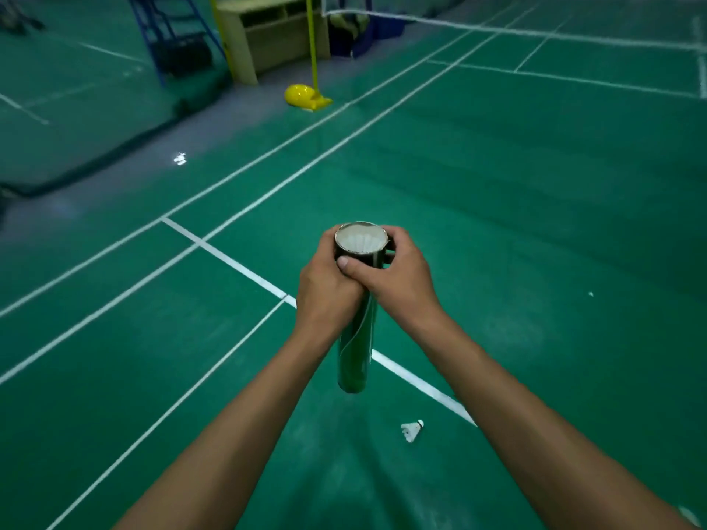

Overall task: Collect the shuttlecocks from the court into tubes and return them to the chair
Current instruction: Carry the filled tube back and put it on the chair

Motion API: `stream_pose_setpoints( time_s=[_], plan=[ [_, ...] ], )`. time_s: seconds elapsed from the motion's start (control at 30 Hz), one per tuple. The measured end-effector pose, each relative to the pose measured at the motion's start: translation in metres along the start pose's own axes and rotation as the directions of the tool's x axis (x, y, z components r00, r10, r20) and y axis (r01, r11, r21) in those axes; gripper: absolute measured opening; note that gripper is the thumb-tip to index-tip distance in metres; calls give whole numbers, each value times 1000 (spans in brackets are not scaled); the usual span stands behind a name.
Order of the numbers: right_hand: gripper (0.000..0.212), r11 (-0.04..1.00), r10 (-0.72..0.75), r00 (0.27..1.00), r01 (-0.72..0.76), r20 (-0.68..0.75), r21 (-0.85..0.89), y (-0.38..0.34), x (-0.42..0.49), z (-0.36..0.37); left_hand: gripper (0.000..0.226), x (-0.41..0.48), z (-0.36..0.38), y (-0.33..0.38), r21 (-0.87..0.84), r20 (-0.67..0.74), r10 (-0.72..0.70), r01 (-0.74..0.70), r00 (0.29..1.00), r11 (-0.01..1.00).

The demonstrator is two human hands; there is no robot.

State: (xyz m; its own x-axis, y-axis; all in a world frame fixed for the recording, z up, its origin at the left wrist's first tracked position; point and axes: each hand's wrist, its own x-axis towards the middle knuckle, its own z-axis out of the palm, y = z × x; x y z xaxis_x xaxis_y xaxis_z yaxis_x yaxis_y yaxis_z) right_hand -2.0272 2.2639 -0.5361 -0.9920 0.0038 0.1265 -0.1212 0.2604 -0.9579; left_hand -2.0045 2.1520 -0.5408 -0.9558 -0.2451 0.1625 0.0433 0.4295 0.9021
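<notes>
I am looking down through the head camera at a wide green badminton court floor [497, 223] crossed by white lines. A white-taped net [497, 30] runs across the top right. At the top centre stands a pale wooden cabinet [275, 36], with a blue metal frame [168, 32] to its left. I cannot tell whether that frame is the chair. A glossy yellow post base [306, 96] sits at the court edge.

In the centre, both bare forearms reach forward and hold a dark green cylindrical tube [354, 357] upright above the floor, open end up. The left hand [325, 296] wraps the tube just below its rim. The right hand [401, 277] grips the rim from the other side, its fingers [396, 237] curled round the back and its thumb across the front. White feathers [361, 239] fill the mouth, so the tube looks nearly full.

One white feathered shuttlecock [412, 431] lies on its side on the floor, just below the tube and to its right. A small blurred white object [179, 158], possibly another shuttlecock, lies far off on the grey strip at left.

I judge the step in hand to be seating the last shuttlecock. It would go best by pressing gently and straight down, with the tube kept vertical so the feathers nest uncrushed, and then freeing one hand for the near shuttlecock.
</notes>
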Motion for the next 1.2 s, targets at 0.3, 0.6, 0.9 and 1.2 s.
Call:
stream_pose_setpoints(
  time_s=[0.3, 0.6, 0.9, 1.2],
  plan=[
    [60, 966, -235, 963, 247, 128, -79, -304, 22, 0, 49, 40, -197, 223, 96, -131, 104, -92, 986, 991],
    [61, 930, -332, 890, 364, 313, -48, -492, -4, 109, 47, 47, -404, 279, 42, -245, 56, -47, 968, 998],
    [54, 927, -357, 794, 365, 493, 83, -594, -47, 277, 59, 33, -602, 249, 58, -434, 9, 19, 901, 998],
    [50, 896, -427, 499, 345, 754, 280, -662, -96, 436, 63, -6, -772, 198, 50, -678, -44, 106, 734, 993]
  ],
)
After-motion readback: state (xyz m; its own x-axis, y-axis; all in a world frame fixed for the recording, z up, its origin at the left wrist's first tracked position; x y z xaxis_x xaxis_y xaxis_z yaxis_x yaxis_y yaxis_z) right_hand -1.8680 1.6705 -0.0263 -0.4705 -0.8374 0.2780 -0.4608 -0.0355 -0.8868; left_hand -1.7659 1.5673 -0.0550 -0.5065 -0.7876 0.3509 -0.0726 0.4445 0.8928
